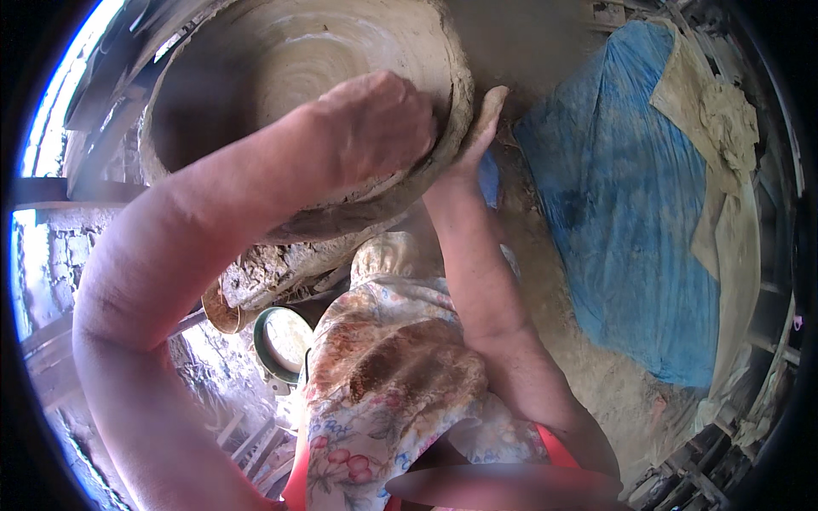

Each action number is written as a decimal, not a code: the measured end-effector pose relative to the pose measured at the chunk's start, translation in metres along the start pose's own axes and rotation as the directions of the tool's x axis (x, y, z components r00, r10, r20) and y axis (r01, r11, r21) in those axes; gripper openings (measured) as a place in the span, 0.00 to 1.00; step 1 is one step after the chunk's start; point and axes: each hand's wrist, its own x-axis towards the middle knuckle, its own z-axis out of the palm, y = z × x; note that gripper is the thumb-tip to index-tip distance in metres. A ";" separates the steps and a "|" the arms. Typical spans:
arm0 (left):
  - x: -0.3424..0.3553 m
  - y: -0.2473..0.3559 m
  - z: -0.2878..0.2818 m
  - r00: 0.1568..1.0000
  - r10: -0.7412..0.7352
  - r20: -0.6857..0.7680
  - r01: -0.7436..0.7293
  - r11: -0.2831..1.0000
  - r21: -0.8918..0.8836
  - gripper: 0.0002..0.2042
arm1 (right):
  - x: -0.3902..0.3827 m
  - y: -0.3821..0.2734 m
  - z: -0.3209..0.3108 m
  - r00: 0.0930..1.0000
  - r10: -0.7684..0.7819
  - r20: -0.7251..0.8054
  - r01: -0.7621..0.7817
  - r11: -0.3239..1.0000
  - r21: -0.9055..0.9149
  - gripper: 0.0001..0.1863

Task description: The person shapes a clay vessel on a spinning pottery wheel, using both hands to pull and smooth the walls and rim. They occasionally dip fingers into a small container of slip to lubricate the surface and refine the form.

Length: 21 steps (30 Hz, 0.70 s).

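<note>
A large round clay pot (328, 32) with a thick rough rim and circular marks inside fills the top middle. My left hand (379, 123) reaches over its near side to the inner right wall, fingers curled down out of sight, so what they hold is hidden. My right hand (477, 136) lies against the pot's outside right wall, its fingers stretched upward along it. Under the pot is a rough, clay-crusted support (264, 268), partly hidden by my left arm.
A blue plastic sheet (613, 238) with a pale sheet (733, 213) along it lies on the dirt floor (588, 366) at right. A green-rimmed round container (281, 341) sits below the pot beside my patterned clothing (392, 358). Wooden pieces (47, 192) edge the left side.
</note>
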 end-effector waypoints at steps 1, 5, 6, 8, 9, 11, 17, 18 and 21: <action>-0.006 0.005 0.001 0.999 0.020 -0.029 -0.019 0.999 0.040 0.07 | 0.001 0.000 0.000 1.000 0.013 0.007 -0.013 1.000 -0.022 0.42; 0.001 -0.018 0.011 0.999 -0.032 0.045 0.042 0.967 -0.250 0.09 | 0.004 0.001 -0.003 0.998 -0.042 0.043 0.044 0.998 -0.038 0.45; 0.007 -0.039 0.015 0.998 -0.018 0.055 0.039 0.907 -0.419 0.11 | 0.003 0.002 -0.004 0.997 -0.057 0.043 0.058 0.998 -0.019 0.46; 0.015 -0.072 0.023 0.987 -0.155 0.053 0.159 0.835 -0.527 0.12 | 0.001 0.004 -0.003 0.992 -0.123 0.023 0.124 0.991 -0.049 0.47; 0.017 -0.079 0.026 0.951 -0.307 0.030 0.283 0.832 -0.477 0.12 | -0.001 0.004 -0.002 0.988 -0.123 0.098 0.127 0.991 -0.032 0.45; 0.027 -0.085 0.028 0.954 -0.285 0.089 0.292 0.828 -0.479 0.12 | -0.007 0.005 0.001 0.977 -0.093 0.193 0.081 0.994 0.069 0.43; 0.028 -0.044 0.002 0.986 -0.079 0.145 0.129 0.916 -0.380 0.08 | -0.006 0.002 0.014 0.995 -0.088 0.050 0.088 0.996 -0.009 0.47; 0.021 -0.036 -0.001 0.990 -0.064 0.123 0.111 0.899 -0.423 0.08 | -0.005 0.000 0.015 0.997 -0.069 0.024 0.069 0.998 -0.009 0.47; 0.004 -0.017 -0.005 0.979 -0.006 0.203 0.104 0.872 -0.478 0.08 | -0.002 -0.001 0.014 0.999 -0.047 0.004 0.047 0.998 -0.036 0.47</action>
